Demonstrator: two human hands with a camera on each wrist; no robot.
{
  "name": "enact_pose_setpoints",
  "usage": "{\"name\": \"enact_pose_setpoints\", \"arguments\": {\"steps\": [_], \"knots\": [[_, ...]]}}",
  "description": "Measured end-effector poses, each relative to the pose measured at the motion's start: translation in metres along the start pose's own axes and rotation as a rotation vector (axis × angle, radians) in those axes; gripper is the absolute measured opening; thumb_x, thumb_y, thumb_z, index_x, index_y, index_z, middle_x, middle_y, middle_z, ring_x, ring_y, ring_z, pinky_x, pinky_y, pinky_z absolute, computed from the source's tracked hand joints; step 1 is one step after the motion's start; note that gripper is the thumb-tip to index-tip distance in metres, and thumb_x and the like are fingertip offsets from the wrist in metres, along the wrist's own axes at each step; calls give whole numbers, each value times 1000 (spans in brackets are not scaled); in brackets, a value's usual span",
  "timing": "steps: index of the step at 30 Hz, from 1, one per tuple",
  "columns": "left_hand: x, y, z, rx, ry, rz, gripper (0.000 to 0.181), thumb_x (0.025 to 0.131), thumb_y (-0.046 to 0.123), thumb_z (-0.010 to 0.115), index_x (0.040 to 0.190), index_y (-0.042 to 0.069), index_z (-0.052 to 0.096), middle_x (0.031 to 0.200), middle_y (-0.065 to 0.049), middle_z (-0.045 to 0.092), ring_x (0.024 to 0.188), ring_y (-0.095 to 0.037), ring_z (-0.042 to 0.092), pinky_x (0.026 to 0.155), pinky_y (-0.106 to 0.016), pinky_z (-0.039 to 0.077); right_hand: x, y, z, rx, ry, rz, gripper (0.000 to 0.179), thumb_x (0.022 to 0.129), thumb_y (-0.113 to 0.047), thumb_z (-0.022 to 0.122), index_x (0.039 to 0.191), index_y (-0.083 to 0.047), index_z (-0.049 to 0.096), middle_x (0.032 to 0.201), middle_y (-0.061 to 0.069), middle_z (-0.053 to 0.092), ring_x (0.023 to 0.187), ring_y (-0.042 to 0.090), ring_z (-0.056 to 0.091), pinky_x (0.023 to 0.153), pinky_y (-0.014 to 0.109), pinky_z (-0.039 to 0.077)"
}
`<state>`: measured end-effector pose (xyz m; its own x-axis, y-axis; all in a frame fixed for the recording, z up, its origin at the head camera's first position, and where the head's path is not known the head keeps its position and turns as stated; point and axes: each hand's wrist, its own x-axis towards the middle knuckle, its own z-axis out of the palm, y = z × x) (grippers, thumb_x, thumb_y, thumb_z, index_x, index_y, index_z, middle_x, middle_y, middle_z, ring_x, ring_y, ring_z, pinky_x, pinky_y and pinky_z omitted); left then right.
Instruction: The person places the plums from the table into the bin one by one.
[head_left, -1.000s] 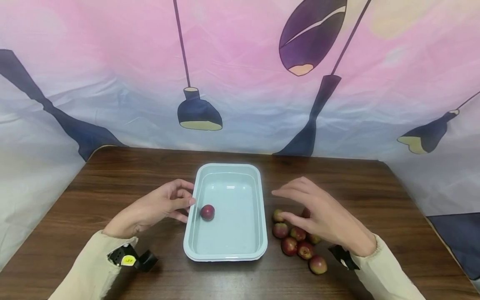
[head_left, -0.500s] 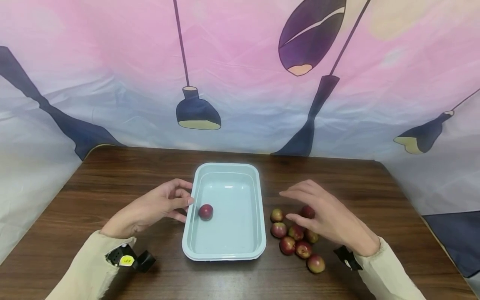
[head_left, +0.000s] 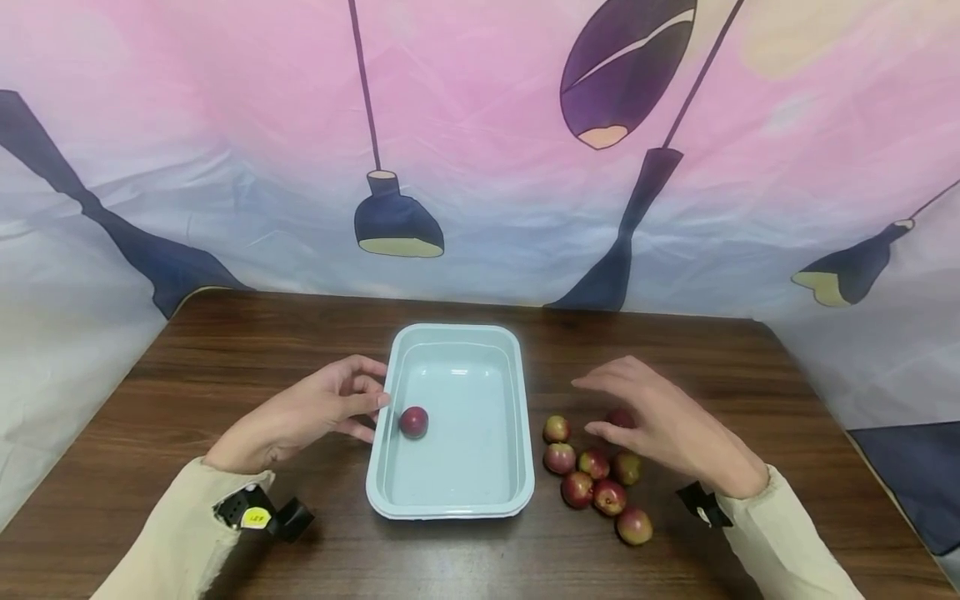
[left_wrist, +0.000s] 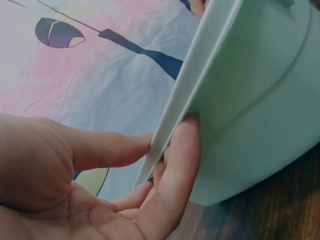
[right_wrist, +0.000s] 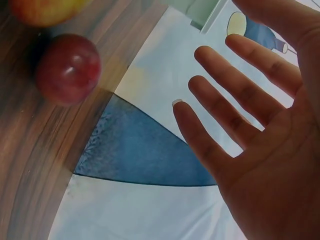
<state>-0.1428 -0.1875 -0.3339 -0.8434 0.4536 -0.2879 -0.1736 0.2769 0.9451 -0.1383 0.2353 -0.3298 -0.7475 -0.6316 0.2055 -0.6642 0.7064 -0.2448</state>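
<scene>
My left hand [head_left: 330, 404] pinches the left rim of a pale blue plastic tray [head_left: 526, 433]; in the left wrist view, the thumb [left_wrist: 112, 148] lies on the rim and the fingers sit behind its outer side. Inside the tray, near that hand, rests one dark red plum [head_left: 413, 422]. My right hand [head_left: 660, 417] hovers with spread, relaxed fingers over the far right of a loose group of plums. Partly behind its thumb shows a red plum [head_left: 619, 417], and the right wrist view has a red plum [right_wrist: 68, 69] apart from the bare fingers.
Several red and green plums, among them a front one [head_left: 633, 527], lie on the dark wooden table [head_left: 315, 333] right of the tray. A printed cloth [head_left: 487, 167] hangs behind the table's far edge. Each wrist wears a small black device [head_left: 258, 510].
My right hand has drawn back a little to the right, uncovering more of the plums beneath it. The left hand stays at the tray's rim, and the plum in the tray stays put.
</scene>
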Motion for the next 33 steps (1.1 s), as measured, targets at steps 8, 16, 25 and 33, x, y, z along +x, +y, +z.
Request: {"name": "enact_pose_setpoints", "arguments": {"steps": [8, 16, 25, 33], "knots": [[0, 0, -1, 0, -2, 0, 55, 103, 12, 60, 145, -11, 32, 111, -19, 62, 92, -22, 69, 82, -39, 66, -1, 6, -1, 12, -27, 38, 49, 89, -33, 80, 133, -18, 66, 131, -8, 66, 125, 14, 57, 106, 41, 52], [-1, 1, -1, -9, -1, 1, 55, 103, 12, 60, 145, -11, 32, 109, -18, 62, 93, -22, 69, 82, -39, 66, -4, 14, -4, 25, -77, 104, 48, 88, -31, 81, 132, -19, 66, 130, -9, 66, 125, 15, 58, 106, 43, 53], [-1, 1, 0, -4, 2, -1, 56, 103, 12, 60, 145, -11, 32, 109, -17, 62, 92, -22, 69, 82, -39, 66, -7, 20, -6, 37, -107, 123, 44, 87, -29, 82, 128, -19, 68, 127, -9, 67, 122, 15, 60, 103, 43, 55], [0, -1, 1, -10, -1, -3, 55, 104, 13, 59, 145, -10, 32, 111, -19, 63, 94, -23, 69, 82, -39, 66, -10, 27, -6, 54, -123, 156, 41, 87, -29, 82, 125, -20, 70, 126, -8, 68, 123, 18, 61, 105, 46, 54]]}}
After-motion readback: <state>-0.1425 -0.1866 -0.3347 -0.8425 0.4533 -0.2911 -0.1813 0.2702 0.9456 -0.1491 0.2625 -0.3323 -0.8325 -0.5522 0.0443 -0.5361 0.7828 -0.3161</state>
